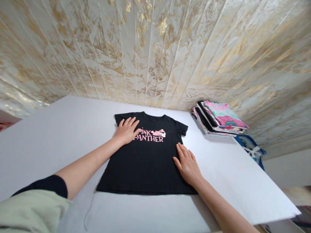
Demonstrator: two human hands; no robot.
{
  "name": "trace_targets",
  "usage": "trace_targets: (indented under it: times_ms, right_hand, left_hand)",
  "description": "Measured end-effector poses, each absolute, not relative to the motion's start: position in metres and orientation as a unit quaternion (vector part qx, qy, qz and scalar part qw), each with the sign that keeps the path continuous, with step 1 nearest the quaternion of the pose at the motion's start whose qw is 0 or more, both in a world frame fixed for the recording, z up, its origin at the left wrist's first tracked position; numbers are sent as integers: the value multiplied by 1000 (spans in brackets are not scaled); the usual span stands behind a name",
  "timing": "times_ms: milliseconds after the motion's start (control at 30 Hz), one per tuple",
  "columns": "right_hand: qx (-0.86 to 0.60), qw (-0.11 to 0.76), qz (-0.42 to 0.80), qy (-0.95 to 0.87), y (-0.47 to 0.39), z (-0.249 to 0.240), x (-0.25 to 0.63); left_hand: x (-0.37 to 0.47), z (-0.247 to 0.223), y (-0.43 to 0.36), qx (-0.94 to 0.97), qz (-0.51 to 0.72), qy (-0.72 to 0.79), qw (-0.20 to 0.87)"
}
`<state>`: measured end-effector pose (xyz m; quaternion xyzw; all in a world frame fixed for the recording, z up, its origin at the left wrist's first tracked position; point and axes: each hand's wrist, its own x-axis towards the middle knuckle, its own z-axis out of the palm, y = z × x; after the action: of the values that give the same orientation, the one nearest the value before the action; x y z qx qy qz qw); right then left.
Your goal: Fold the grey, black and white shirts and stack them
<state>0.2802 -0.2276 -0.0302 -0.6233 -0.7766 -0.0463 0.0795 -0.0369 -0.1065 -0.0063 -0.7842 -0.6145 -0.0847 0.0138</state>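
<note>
Fabric of the black T-shirt (148, 168) lies flat, pink-lettered, under both hands' slightly spread fingers (183, 151).

A broad, smooth white surface (233, 171) carries a black short-sleeved T-shirt (145, 168), spread flat with its neckline toward the far edge and its hem toward the near side. Pink "PINK PANTHER" lettering and a pink cartoon head mark its chest. At the far right, well apart from the shirt's hem, sits a stack of folded multicolored garments (210, 126), topped by a gray piece with pink neck trim and a pink print. A thin, dark, curving thread (90, 207) trails from near the hem's left corner.
</note>
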Motion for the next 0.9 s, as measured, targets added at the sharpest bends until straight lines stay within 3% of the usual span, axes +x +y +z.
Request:
trace_targets:
  times_ms: [433,900]
  right_hand:
    - [-611,108,-62,-782,-229,-35,281]
    - [-607,119,-59,-783,-228,-37,282]
  left_hand:
    - [-75,-16,-256,-853,-78,-516,-15]
    - [-78,-8,-261,-833,-60,-548,-46]
